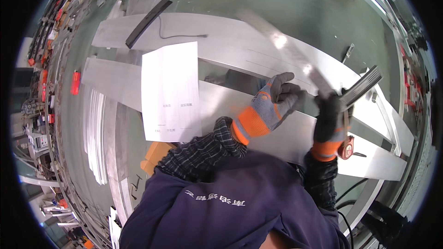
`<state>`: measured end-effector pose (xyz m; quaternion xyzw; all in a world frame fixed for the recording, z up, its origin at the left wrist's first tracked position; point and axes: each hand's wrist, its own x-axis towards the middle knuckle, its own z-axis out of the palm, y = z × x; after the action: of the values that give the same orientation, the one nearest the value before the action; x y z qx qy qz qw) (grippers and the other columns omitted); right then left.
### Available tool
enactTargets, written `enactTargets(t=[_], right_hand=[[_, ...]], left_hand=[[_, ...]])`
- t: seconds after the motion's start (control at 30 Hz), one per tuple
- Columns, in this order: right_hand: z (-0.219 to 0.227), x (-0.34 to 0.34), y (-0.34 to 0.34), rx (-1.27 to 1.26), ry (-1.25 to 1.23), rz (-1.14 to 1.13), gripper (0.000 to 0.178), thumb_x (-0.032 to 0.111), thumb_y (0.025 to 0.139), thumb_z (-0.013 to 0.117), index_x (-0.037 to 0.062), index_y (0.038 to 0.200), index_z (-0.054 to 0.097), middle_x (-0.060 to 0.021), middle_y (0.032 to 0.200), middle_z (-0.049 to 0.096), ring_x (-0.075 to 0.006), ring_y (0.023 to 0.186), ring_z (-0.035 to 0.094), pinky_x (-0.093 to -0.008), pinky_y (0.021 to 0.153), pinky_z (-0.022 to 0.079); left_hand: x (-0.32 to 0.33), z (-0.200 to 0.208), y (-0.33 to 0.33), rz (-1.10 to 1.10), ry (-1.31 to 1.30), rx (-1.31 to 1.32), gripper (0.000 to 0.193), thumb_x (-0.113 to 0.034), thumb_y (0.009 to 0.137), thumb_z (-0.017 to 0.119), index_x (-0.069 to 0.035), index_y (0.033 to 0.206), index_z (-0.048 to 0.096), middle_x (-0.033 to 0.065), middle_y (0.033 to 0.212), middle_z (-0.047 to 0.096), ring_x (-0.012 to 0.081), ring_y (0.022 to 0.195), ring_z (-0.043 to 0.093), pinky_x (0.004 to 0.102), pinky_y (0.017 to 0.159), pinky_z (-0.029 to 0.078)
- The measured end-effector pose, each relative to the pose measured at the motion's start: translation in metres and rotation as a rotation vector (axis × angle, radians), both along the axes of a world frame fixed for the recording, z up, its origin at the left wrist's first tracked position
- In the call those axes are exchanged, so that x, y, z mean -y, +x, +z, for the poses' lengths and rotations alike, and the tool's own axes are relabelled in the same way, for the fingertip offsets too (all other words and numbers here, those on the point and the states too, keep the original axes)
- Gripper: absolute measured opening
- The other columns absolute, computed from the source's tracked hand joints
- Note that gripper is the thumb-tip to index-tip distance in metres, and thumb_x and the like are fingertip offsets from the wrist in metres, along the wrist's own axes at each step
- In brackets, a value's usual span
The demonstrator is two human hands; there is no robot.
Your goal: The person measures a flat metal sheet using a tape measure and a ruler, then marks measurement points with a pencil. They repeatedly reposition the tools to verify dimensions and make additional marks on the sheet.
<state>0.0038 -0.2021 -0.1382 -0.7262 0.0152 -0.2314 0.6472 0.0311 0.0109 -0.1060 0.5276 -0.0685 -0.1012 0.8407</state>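
My right hand (330, 117), in a dark glove with an orange cuff, is closed around the corner of a try square (357, 87). The square's shiny blade reaches up and left, smeared by motion, while its dark grooved stock points up and right. My left hand (277, 99), in a grey and orange glove, hovers over the near metal panel (226, 106). Its fingers are half bent and apart, and nothing shows in them. A red tape measure (346, 147) is beside my right wrist. Thin lines mark the far metal panel (221, 27).
A white paper sheet (170, 92) lies across both panels on the left. Behind it are a black bar (148, 23) and a thin cable (184, 36). A cardboard box (154, 157) sits below the paper. White profiles (96, 133) and a red object (75, 83) are farther left.
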Motion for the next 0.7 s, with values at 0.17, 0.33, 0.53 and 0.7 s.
enactTargets(t=[0.17, 0.33, 0.53, 0.7], right_hand=[[0.007, -0.061, -0.041, -0.174, 0.142, 0.231, 0.048, 0.005, 0.094, 0.075, 0.0001, 0.137, 0.054, -0.0139, 0.122, 0.069, -0.023, 0.109, 0.069, -0.0381, 0.096, 0.057], [0.024, -0.048, -0.03, -0.135, 0.344, 0.301, 0.078, 0.0, 0.09, 0.077, 0.0046, 0.157, 0.037, -0.0169, 0.14, 0.064, -0.0274, 0.127, 0.066, -0.0419, 0.108, 0.055], [0.015, 0.016, -0.018, 0.022, 0.138, 0.027, 0.057, 0.003, 0.1, 0.068, 0.006, 0.153, 0.045, -0.0163, 0.138, 0.066, -0.0264, 0.124, 0.067, -0.0359, 0.101, 0.058], [0.032, 0.02, -0.001, 0.104, -0.223, -0.019, 0.062, 0.008, 0.093, 0.076, 0.0016, 0.148, 0.049, -0.0168, 0.138, 0.066, -0.0279, 0.127, 0.066, -0.0427, 0.109, 0.052]], left_hand=[[-0.002, 0.002, 0.012, 0.082, 0.164, 0.049, 0.043, -0.008, 0.104, 0.062, 0.002, 0.145, 0.055, 0.0171, 0.129, 0.07, 0.0237, 0.111, 0.074, 0.0356, 0.096, 0.06], [-0.079, 0.043, 0.033, 0.219, 0.358, 0.071, 0.04, -0.017, 0.109, 0.055, 0.003, 0.143, 0.055, 0.0115, 0.102, 0.07, 0.0205, 0.084, 0.071, 0.0301, 0.065, 0.056], [-0.164, 0.112, 0.063, -0.255, 0.723, 0.0, 0.033, -0.028, 0.109, 0.062, -0.002, 0.129, 0.067, -0.0008, 0.089, 0.068, 0.0072, 0.07, 0.058, 0.0243, 0.062, 0.048], [-0.154, 0.119, 0.081, -0.532, 1.23, 0.196, 0.027, -0.015, 0.101, 0.065, -0.001, 0.124, 0.071, 0.0006, 0.087, 0.068, 0.0097, 0.071, 0.058, 0.0269, 0.066, 0.05]])
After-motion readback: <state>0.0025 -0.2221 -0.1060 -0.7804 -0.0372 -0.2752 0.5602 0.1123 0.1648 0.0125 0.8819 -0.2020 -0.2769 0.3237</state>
